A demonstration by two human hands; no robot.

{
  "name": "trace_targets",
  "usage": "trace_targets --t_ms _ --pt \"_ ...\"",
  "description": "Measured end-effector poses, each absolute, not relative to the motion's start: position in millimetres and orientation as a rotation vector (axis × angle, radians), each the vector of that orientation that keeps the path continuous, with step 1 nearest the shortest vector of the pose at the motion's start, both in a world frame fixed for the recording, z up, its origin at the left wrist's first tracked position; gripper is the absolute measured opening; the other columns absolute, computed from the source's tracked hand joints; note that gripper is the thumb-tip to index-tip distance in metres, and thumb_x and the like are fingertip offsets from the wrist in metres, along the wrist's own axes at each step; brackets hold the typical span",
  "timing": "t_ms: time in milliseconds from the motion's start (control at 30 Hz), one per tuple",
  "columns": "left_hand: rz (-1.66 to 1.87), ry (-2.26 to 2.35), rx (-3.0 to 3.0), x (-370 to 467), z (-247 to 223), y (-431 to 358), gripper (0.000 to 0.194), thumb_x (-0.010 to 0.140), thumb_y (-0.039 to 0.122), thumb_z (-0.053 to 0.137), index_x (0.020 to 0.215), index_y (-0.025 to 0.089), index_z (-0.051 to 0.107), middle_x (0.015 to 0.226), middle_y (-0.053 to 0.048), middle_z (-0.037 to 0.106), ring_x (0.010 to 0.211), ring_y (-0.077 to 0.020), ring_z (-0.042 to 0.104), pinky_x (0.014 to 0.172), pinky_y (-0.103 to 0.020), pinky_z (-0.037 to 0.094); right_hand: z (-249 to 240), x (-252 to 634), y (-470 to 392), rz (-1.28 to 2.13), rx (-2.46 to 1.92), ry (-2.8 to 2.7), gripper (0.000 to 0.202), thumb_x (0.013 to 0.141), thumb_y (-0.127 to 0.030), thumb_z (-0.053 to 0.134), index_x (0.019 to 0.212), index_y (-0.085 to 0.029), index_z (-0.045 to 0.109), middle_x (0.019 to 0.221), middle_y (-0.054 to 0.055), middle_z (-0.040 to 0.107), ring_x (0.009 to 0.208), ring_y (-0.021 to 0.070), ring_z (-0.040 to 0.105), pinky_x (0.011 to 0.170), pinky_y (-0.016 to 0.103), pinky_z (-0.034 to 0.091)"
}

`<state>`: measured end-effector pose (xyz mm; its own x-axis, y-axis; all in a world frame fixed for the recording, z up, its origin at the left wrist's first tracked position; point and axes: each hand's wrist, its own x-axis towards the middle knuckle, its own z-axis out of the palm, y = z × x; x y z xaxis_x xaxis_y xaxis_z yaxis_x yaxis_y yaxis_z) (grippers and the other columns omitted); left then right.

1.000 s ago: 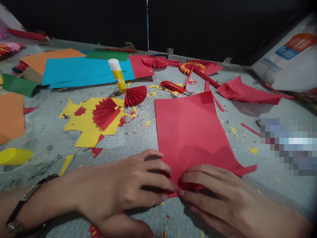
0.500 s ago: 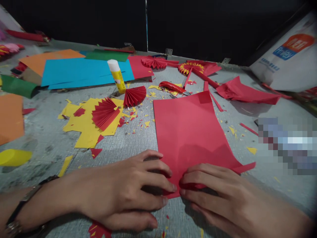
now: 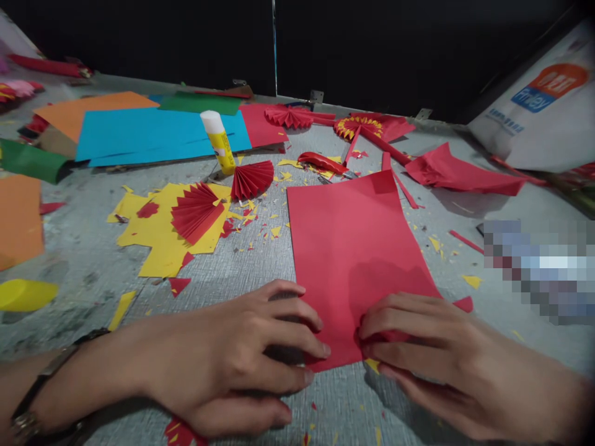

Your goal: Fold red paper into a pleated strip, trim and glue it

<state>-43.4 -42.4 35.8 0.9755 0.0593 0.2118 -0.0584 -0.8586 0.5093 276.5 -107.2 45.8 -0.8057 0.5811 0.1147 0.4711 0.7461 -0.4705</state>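
Note:
A sheet of red paper (image 3: pixel 344 235) lies in front of me, its near right part bent up beneath my fingers. My left hand (image 3: pixel 246 347) rests on the sheet's near left edge with fingers spread and bent, pressing it down. My right hand (image 3: pixel 423 353) has its fingers closed around the near right edge of the paper; the fingertips are partly hidden. Beyond the sheet is a red-handled cutter (image 3: pixel 323 163). To the left, one pleated red paper fan (image 3: pixel 198 214) lies on cut yellow paper (image 3: pixel 162 260), and another red fan (image 3: pixel 253 181) is beside a glue stick (image 3: pixel 218 144).
Blue paper (image 3: pixel 162 136), orange paper (image 3: pixel 18 223) and green paper (image 3: pixel 204 103) lie at the back and left. Folded red rosettes (image 3: pixel 288 116) and a crumpled red piece (image 3: pixel 465 170) are behind. A white bag (image 3: pixel 530 111) stands at the right. Paper scraps litter the table.
My right hand has moved right and slightly away from me along the paper's near edge, uncovering more of the sheet and a yellow scrap. My left hand stays in place.

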Motion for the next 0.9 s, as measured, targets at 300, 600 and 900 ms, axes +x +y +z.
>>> trace_targets --t_ms 300,600,900 --pt "0.36 -0.03 2.518 -43.7 28.7 -40.9 0.027 0.11 0.034 0.06 0.118 0.015 0.077 0.134 -0.012 0.078 0.135 -0.0283 0.066 0.128 -0.047 0.037 35.8 278.0 -112.2 0.514 -0.821 -2.652 0.022 0.116 -0.024 0.056 0.116 -0.019 0.078 0.11 0.01 0.078 0.102 0.0215 0.075 0.092 0.034 0.063" --pt "0.297 -0.021 2.549 -43.3 30.0 -40.7 0.034 0.113 0.037 0.058 0.134 0.014 0.071 0.136 -0.013 0.078 0.133 -0.0285 0.068 0.127 -0.048 0.038 32.9 278.4 -118.0 0.419 -0.858 -2.688 0.022 0.115 -0.026 0.058 0.106 -0.02 0.078 0.103 0.008 0.078 0.094 0.0209 0.075 0.086 0.033 0.062" --pt "0.258 -0.046 2.542 -41.2 30.7 -38.4 0.035 0.114 0.037 0.055 0.131 0.012 0.074 0.138 -0.013 0.077 0.135 -0.0277 0.066 0.13 -0.047 0.037 33.8 278.8 -117.6 0.471 -0.892 -2.699 0.026 0.118 -0.028 0.053 0.112 -0.02 0.076 0.103 0.007 0.077 0.088 0.0189 0.074 0.08 0.031 0.06"
